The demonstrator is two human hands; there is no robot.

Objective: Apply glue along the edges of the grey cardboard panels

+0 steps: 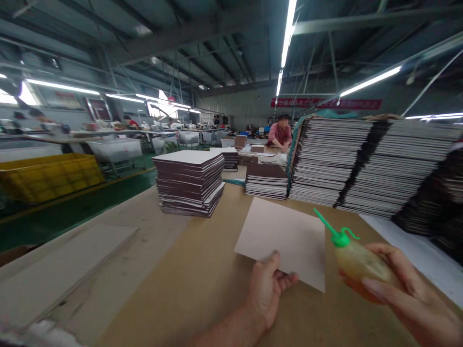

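While the left hand (265,286) pinches a sheet (284,236), the right hand (401,284) grips a bottle (361,265).

The hands are apart: the left thumb presses on the sheet's near edge, and the right fingers wrap the bottle just right of the sheet. The bottle is tilted, its green spout (325,222) beside the sheet's far right corner. A table (173,279) lies below the sheet. Beyond the sheet are a board stack (188,180) to the left, a low stack (266,180) directly behind and tall stacks (329,154) to the right. Farther beyond, a person (280,132) leans forward.
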